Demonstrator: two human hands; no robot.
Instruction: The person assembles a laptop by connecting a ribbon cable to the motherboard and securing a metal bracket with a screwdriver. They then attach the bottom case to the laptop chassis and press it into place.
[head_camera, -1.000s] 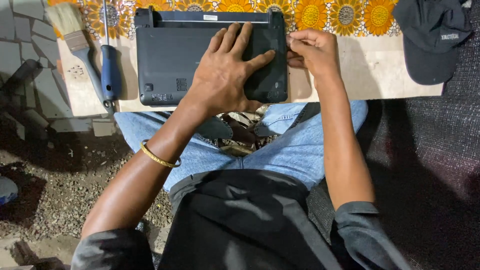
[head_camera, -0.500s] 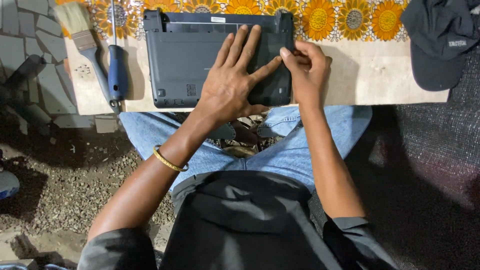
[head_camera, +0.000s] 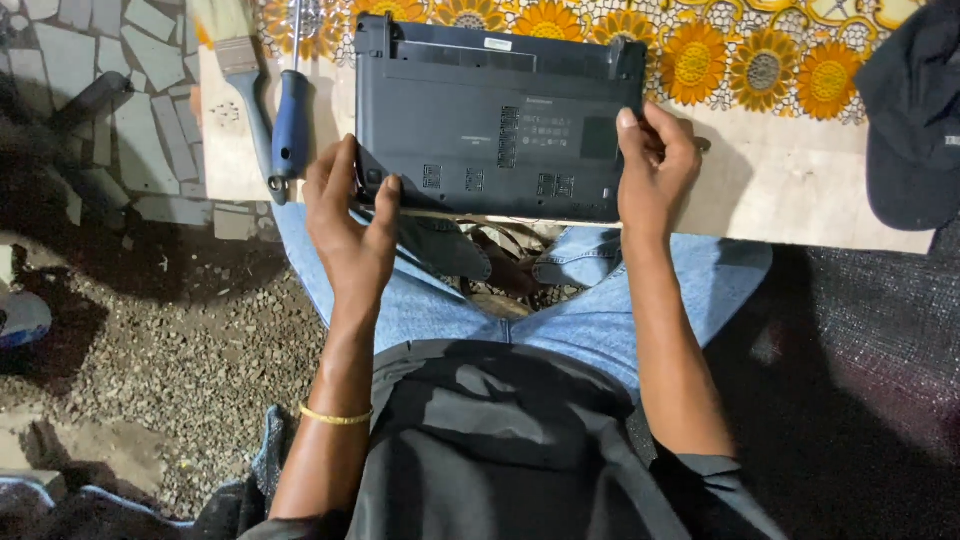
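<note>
Two hands now hold the laptop (head_camera: 497, 118) by its ends, where a moment ago your left hand (head_camera: 350, 225) lay flat and spread across the middle of its underside while your right hand (head_camera: 655, 165) worked with its fingertips at the right edge. The left hand has slid off the panel to the near left corner, thumb on top and fingers curled under the edge, so its grip is narrow and closed on that corner. The right hand has wrapped round the right end, thumb pressed against the side and fingers behind, closed on the laptop as well. The laptop lies bottom side up on the pale tabletop (head_camera: 790, 190), its near edge reaching the tabletop's edge above your lap, its far edge against the sunflower-patterned cloth (head_camera: 720, 60). Its dark underside shows whole now, vents and label in plain view, with no hand covering it. That shift reads as the end of pressing and picking at one spot and the start of handling the whole body; you are placed to lift, turn or slide it. The blue-handled screwdriver (head_camera: 290, 120) and the paintbrush (head_camera: 240, 70) lie untouched just left of the laptop, and a dark cap (head_camera: 915, 130) rests at the far right.
</note>
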